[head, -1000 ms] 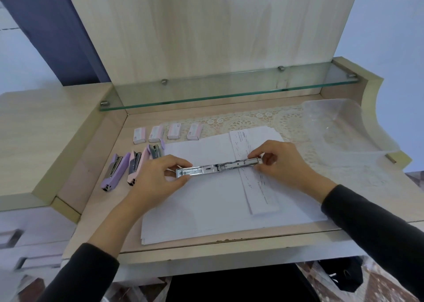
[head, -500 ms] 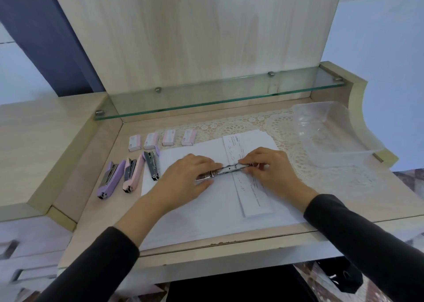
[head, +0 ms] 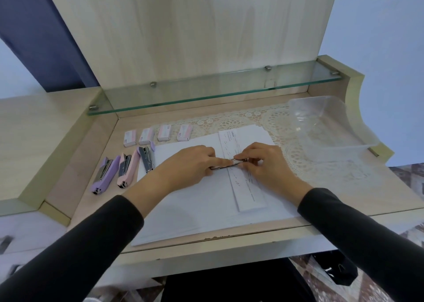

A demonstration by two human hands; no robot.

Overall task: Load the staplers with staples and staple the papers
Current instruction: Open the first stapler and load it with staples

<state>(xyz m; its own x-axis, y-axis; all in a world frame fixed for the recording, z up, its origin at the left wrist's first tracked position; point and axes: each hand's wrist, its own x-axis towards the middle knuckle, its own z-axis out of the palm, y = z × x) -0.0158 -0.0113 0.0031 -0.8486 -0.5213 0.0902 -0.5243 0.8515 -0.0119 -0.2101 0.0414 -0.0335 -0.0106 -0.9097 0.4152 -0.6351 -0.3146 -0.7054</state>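
While left hand (head: 191,165) and right hand (head: 266,164) pinch, stapler (head: 237,162) spans both grips.

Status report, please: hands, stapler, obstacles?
Left hand and right hand hold metal stapler, over papers. Three staplers idle at left. Nothing in the way.

Clear tub (head: 339,151) rests on lace mat (head: 243,120) (far right).

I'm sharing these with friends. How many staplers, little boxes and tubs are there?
Small pink-and-white staple boxes: 4
Staplers lying on the wooden desk, purple, pink and grey: 3
Silver metal stapler strip held by left hand and right hand: 1
Clear plastic tub: 1
Total: 9
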